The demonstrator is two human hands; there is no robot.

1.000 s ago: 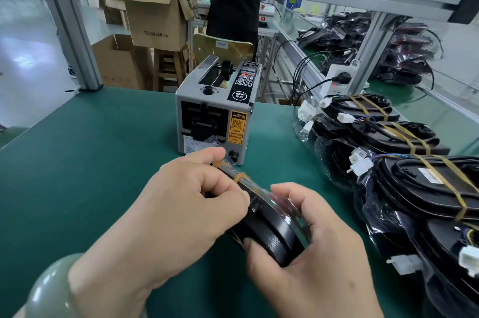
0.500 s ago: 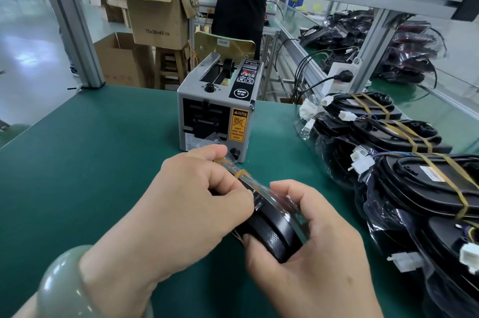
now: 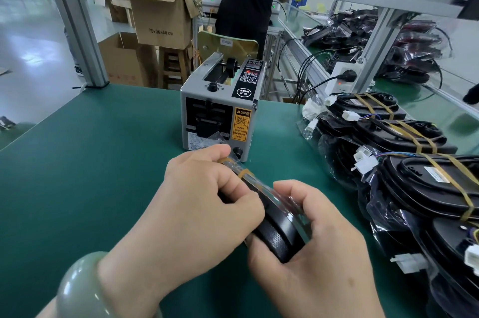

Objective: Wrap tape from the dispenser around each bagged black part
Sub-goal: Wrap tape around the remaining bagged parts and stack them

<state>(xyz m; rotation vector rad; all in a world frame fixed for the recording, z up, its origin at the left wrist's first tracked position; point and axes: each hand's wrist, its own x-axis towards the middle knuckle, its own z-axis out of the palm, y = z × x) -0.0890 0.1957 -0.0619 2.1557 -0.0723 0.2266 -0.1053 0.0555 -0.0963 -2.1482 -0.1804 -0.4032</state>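
A bagged black part (image 3: pixel 278 233) stands on edge between both hands, low in the middle of the green table (image 3: pixel 90 162). My left hand (image 3: pixel 204 203) grips its far end, fingers curled over a band of amber tape (image 3: pixel 245 172) wrapped round it. My right hand (image 3: pixel 313 245) holds the near end from below and the right, thumb on top. The grey tape dispenser (image 3: pixel 220 112) stands just behind the hands, a clear strip hanging at its outlet.
A row of bagged black parts (image 3: pixel 425 182), bound with amber tape and with white connectors, fills the table's right side. A power strip (image 3: pixel 339 79) with cables sits behind them. Cardboard boxes (image 3: pixel 160 16), a stool and a person stand beyond the far edge.
Both hands keep the same hold on the part. The left fingers have shifted slightly on the tape. The view has tilted a little.
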